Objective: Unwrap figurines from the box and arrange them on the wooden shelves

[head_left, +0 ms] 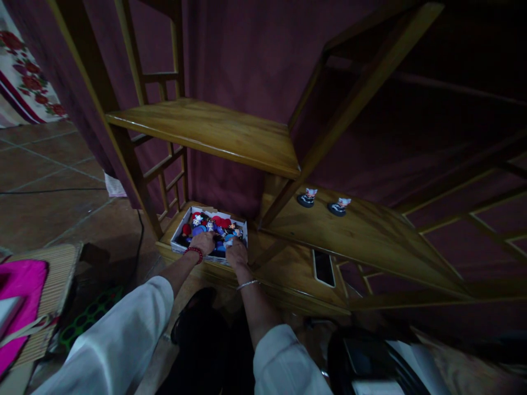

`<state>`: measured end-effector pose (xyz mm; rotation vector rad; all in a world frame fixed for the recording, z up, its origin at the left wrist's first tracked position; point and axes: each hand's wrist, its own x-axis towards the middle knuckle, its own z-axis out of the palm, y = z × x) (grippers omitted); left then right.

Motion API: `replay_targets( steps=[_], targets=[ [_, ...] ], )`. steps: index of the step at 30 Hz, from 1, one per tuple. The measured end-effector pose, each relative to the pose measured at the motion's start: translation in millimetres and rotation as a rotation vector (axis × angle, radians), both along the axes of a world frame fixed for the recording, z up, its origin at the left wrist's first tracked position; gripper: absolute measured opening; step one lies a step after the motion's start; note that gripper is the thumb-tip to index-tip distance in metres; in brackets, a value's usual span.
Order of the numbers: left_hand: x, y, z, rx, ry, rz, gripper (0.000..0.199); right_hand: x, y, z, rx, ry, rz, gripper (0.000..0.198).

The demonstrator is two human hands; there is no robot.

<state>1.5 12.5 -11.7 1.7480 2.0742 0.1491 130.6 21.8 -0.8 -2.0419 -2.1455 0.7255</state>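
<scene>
A shallow white cardboard box [176,245] stands on the low wooden shelf and holds several small figurines [209,225] in red, blue, purple and white. Over its near left part, my left hand [203,242], with a red bead bracelet at the wrist, reaches in. Its fingers are curled down among the figures, and what they grip is hidden. My right hand [237,254], wearing a thin bracelet, is in the box's near right corner. The fingers there are closed around a small white and blue figurine [229,242], mostly covered by the hand.
Two cat-eared figurines on dark round bases, one left [307,197] and one right [340,207], stand on a higher shelf [379,236]. A phone [324,268] lies on the low shelf. Another shelf board [206,129] overhangs the box. A slatted stool [61,274] with pink cloth is at left.
</scene>
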Motion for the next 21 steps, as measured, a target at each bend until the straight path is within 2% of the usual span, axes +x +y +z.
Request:
replay_targets(
  steps=[3,8,14,21],
  targets=[
    [0.6,-2.0,-0.1,0.036,-0.034,-0.012,0.040,0.4,2.1,-2.5,0.004,-0.008,0.011,0.027],
    [1.1,-3.7,1.7,0.013,-0.027,-0.026,0.043,0.4,4.8,-5.6,-0.009,-0.039,0.076,0.028],
    [0.7,-2.8,-1.8,0.033,-0.010,-0.035,0.036,-0.8,8.1,-5.8,0.001,-0.080,0.165,0.030],
    [1.0,-2.0,-5.4,0.055,0.004,-0.058,0.033,-2.6,12.9,-10.3,0.027,-0.015,0.061,0.035]
  ],
)
